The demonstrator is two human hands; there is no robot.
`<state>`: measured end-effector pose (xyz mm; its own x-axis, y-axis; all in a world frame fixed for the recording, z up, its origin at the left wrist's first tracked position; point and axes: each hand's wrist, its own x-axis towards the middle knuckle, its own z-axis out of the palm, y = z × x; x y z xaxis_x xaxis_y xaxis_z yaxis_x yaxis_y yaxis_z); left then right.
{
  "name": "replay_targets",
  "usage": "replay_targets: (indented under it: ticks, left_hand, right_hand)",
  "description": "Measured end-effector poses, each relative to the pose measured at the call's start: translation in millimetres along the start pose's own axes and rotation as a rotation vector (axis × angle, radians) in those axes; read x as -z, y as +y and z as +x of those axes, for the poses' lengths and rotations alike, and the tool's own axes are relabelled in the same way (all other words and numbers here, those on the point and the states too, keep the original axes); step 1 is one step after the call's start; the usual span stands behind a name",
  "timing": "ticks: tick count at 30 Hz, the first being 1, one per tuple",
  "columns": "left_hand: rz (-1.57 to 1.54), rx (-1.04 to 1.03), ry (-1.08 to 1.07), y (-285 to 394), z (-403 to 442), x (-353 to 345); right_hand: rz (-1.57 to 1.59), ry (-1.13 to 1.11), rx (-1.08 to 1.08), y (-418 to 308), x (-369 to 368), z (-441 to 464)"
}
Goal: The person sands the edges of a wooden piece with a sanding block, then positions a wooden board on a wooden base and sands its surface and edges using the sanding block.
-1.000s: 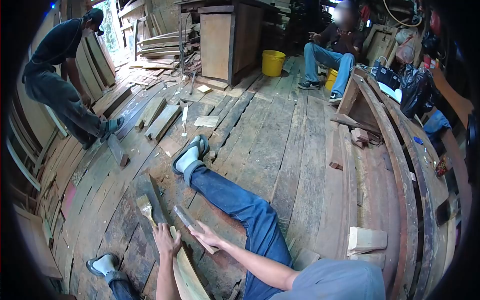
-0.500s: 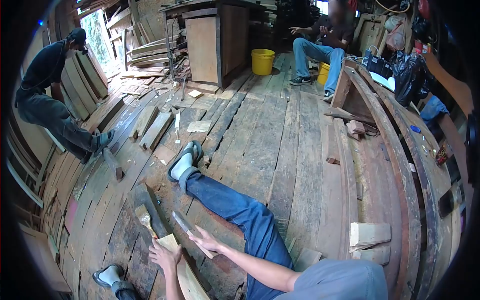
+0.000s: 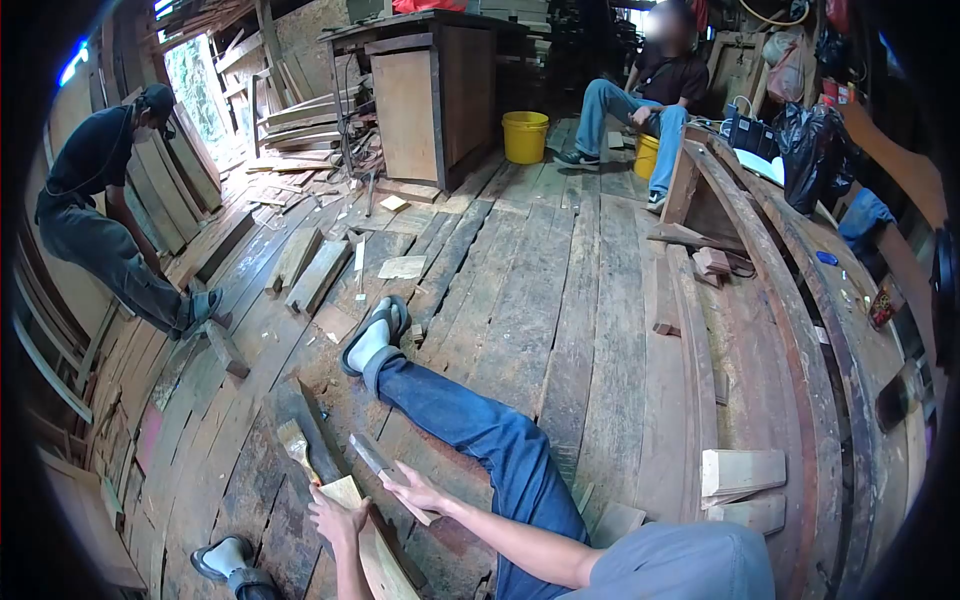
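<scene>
A pale wooden board (image 3: 382,562) lies lengthwise on a dark wooden beam (image 3: 318,428) between my legs. My left hand (image 3: 338,518) grips the board near its far end, fingers on its left side and thumb on the right. In my right hand (image 3: 416,493) is a chisel (image 3: 374,457), its flat grey blade pointing forward and left, just right of the board. The hand closes around the lower, wooden part. A paintbrush (image 3: 296,446) with pale bristles rests on the beam just beyond my left fingers.
At left a person (image 3: 105,205) bends over timber. Another person (image 3: 655,100) sits at the back near a yellow bucket (image 3: 525,136) and a cabinet (image 3: 408,115). Wood offcuts (image 3: 320,275) litter the plank floor. A curved wooden frame (image 3: 770,260) runs along my right, beside stacked blocks (image 3: 742,472).
The seated person's raised hands have come down to the lap. The person at left bends lower. The view has shifted slightly; my hands keep nearly the same grip and place.
</scene>
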<state>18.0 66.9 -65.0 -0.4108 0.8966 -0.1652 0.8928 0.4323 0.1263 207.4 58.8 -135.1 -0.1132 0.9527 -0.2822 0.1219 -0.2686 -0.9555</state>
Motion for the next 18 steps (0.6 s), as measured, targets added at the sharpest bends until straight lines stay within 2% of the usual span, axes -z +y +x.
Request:
replay_targets:
  ticks: [4,10,18]
  left_hand:
    - [0.028,-0.001,0.029,0,1,-6]
    - [0.027,0.003,0.052,1,0,-8]
    - [0.006,-0.017,0.045,0,-2,-8]
  right_hand:
    - [-0.020,0.033,0.045,5,-4,5]
    - [-0.001,-0.042,-0.044,0,2,2]
    - [-0.018,-0.050,-0.039,0,0,2]
